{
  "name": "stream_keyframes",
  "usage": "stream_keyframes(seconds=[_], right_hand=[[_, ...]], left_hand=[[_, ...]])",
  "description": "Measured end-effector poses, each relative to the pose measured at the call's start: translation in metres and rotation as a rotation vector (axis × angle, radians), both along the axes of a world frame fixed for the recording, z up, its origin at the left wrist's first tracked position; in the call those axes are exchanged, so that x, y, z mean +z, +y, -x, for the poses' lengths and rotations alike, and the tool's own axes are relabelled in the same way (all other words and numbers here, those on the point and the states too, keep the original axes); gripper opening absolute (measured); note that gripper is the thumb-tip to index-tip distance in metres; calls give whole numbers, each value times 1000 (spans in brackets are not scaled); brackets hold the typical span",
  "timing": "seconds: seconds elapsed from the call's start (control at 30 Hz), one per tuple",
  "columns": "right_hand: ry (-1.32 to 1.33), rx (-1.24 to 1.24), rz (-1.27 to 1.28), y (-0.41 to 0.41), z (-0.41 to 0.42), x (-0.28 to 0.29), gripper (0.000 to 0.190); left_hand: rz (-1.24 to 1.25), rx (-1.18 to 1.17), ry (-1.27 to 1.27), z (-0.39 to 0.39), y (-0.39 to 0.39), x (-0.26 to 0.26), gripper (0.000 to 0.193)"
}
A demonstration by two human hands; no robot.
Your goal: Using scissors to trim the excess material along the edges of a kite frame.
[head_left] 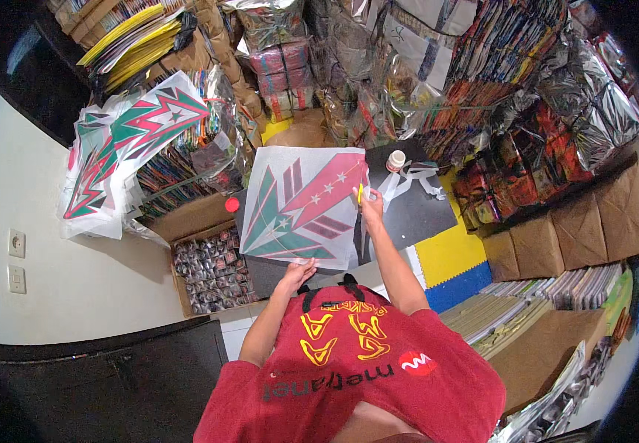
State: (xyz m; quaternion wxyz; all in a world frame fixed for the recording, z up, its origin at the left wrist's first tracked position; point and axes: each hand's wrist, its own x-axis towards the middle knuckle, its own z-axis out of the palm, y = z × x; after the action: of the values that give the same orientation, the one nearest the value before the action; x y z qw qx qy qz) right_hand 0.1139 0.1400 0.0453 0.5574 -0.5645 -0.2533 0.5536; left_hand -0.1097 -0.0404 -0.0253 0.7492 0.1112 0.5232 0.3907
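A thin white sheet (297, 183) with a green, pink and grey geometric pattern and white stars lies before me over a dark board (408, 216). A thin pale curved line, perhaps a stick or string, crosses it. My left hand (299, 274) holds the sheet's near edge between thumb and fingers. My right hand (372, 206) is at the sheet's right edge, closed around a small yellow tool (360, 194). The tool's working end cannot be made out. Loose white strips (408, 183) lie on the board to the right, close to a small white bottle (396, 161).
A red cap (232, 205) lies left of the sheet, above a cardboard box (178, 288) of small wrapped items. More patterned sheets (148, 127) drape over a stack at the left. Plastic-wrapped bundles (352, 50) line the back. Yellow foam mat (452, 249) shows at the right.
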Motion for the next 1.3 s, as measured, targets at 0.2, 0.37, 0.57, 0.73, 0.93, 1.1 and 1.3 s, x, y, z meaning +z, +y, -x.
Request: stream_keyframes(seconds=[0.2,0.37,0.57,0.73,0.93,1.1,1.3], right_hand=[[-48,7,20,-1,2,8,66],[-92,38,38,1,-5,3,72],[-113,11,51,-1,1,17,69],[-94,37,64,1,-2,19,76],[-72,16,23,-1,1,24,74],[-98,16,45,2,-1,21,71],[-50,42,59,7,-6,10,69]], left_hand=[[-4,13,-35,4,-2,-2,24],[-28,-12,-43,0,1,7,23],[-40,-4,-2,2,-2,2,23],[-31,-17,-3,3,-1,-4,26],[-30,6,-38,2,-2,-3,27],[-3,-1,-8,2,-3,-1,24],[-43,1,-13,2,-4,5,22]])
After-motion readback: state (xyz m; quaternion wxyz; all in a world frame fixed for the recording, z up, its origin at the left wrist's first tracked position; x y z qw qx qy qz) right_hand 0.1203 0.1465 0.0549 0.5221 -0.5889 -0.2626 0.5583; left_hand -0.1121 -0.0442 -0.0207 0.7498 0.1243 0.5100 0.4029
